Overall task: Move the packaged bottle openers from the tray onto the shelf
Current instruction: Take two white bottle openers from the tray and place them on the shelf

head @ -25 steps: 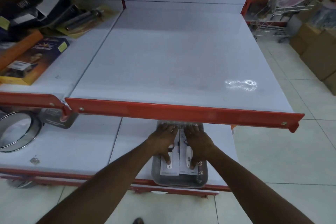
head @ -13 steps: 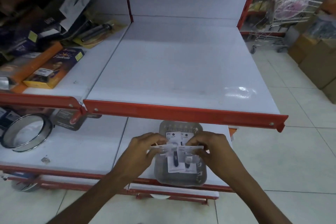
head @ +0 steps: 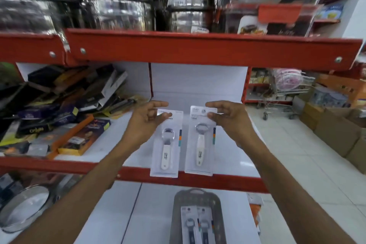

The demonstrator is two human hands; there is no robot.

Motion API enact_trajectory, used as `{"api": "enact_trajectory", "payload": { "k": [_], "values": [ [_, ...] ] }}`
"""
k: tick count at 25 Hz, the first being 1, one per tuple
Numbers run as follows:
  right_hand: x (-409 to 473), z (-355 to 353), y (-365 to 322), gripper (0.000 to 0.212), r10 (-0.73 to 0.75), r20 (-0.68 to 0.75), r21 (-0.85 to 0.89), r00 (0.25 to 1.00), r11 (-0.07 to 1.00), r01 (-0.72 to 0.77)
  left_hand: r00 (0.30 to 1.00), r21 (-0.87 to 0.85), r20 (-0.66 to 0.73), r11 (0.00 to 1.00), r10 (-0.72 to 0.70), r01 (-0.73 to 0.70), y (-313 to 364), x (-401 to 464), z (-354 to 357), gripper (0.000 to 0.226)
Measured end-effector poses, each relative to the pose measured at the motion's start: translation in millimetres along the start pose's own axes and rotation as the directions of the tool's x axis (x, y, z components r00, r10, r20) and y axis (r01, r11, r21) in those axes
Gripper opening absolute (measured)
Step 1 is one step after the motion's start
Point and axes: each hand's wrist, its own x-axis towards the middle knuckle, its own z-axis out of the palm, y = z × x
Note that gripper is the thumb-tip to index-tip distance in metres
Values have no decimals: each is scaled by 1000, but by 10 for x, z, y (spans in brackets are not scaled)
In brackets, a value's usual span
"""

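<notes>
Openers, 2 packs, now raised from the tray (head: 214,204) before the shelf (head: 227,144): left grip (head: 145,123) pinches one pack (head: 166,144), right grip (head: 227,119) the other (head: 201,142).

1. There is a single view, from a camera worn on the person's head; no second view shares the scene.
2. It faces forward and slightly down into a store shelving unit, square to the white middle shelf (head: 227,156).
3. Both forearms enter from the bottom edge and reach away from the lens. The left hand (head: 146,123) and right hand (head: 227,119) sit near frame centre, close to the camera.
4. The red rail (head: 198,49) of the upper shelf crosses the frame above centre.
5. The grey tray (head: 178,214) lies at the bottom edge, below the hands.
6. The wide lens bends straight edges near the borders. The aisle floor (head: 297,154) shows at right.
</notes>
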Motion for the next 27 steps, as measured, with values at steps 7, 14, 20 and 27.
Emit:
{"api": "enact_trajectory", "payload": {
  "k": [7,14,20,27],
  "values": [
    [575,300,845,26,123,68,-319,990,943,-95,982,375,75,918,-171,131,-801,574,240,29],
    [308,155,892,71,230,432,-625,872,773,106,783,658,519,745,-343,-110,-835,420,-134,85],
    [104,127,916,89,315,538,-638,782,759,133,687,675,602,719,-407,-167,-809,254,-171,100],
    [-8,170,839,89,298,551,-635,780,756,160,708,677,593,713,-385,-180,-778,130,-97,101]
  ]
}}
